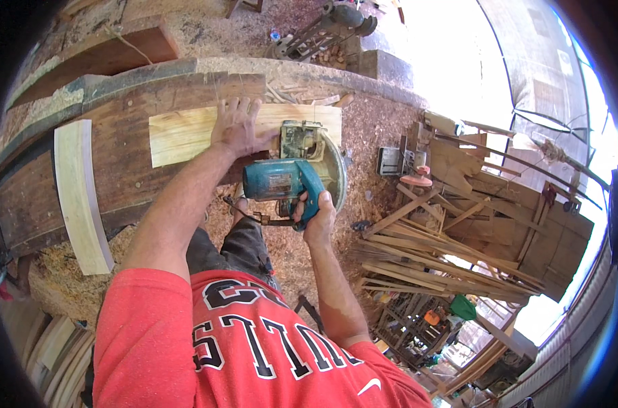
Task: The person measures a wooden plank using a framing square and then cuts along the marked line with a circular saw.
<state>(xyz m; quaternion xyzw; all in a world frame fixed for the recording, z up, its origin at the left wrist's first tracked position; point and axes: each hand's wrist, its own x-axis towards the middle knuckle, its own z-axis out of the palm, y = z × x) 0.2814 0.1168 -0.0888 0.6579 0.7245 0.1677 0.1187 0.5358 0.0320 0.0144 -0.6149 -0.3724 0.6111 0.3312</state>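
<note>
A teal circular saw (275, 179) rests with its metal base plate on a pale wooden board (183, 132), close to the board's right end. My right hand (320, 216) is wrapped round the saw's rear handle. Flat on the board, left of the saw, my left hand (238, 128) presses down with its fingers stretched toward the far edge. The board lies on a dark wooden bench (125, 156), its right end sticking out past the bench. The saw's blade is hidden by its guard and base.
A pale curved plank (82, 197) lies across the bench on the left. A thick reddish beam (118, 54) lies beyond it. Sawdust covers the floor (282, 251). Long thin wood strips (445, 262) are piled at the right, and a metal machine (322, 30) stands at the far side.
</note>
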